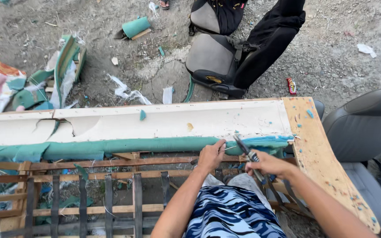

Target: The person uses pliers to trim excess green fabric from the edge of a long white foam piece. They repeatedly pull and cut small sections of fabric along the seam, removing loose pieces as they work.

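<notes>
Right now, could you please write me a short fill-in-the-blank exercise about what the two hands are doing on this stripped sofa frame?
1. The right hand grips a pair of ____.
2. The left hand pinches the ____-coloured fabric strip along the frame's edge.
3. Dark webbing straps cross the ____ frame below.
4. Grey car seats stand on the bare ____.

Missing words: pliers; green; wooden; ground

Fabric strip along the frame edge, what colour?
Teal green fabric strip, turning blue near the hands; head view.

Bare forearms, no sleeves; blue, navy and white camouflage-patterned shorts (234, 213) over the knees.
</notes>
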Demonstrator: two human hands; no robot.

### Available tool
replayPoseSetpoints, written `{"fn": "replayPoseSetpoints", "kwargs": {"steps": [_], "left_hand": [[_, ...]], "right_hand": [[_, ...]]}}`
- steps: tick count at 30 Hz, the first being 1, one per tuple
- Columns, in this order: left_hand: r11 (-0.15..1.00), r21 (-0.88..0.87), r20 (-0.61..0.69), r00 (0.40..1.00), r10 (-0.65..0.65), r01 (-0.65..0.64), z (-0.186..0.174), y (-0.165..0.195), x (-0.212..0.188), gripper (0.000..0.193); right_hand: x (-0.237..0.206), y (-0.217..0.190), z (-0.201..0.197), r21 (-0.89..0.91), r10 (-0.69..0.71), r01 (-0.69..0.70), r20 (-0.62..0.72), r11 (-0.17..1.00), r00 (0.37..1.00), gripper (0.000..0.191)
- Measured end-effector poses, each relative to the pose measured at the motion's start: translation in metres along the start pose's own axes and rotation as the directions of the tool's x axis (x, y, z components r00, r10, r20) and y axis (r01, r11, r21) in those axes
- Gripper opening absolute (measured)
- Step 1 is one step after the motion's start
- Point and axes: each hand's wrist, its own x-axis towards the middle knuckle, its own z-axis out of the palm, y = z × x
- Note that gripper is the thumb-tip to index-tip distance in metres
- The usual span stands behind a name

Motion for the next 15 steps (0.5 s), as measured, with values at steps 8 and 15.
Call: {"fn": "replayPoseSetpoints", "kwargs": {"steps": [8,15], "left_hand": [[1.000,-0.010,-0.010,1.000,0.023,-0.023,0.001,0.002,0.004,0.032],[0.999,-0.004,-0.019,0.999,-0.036,0.036,-0.001,0.012,0.000,0.034]], "right_hand": [[0.003,-0.046,-0.025,-0.230,0.093,-0.050,0.182,0.972,0.979,0.025],[0.024,-0.078,-0.032,-0.699,-0.253,0.134,-0.069,0.702,0.965,0.036]]}}
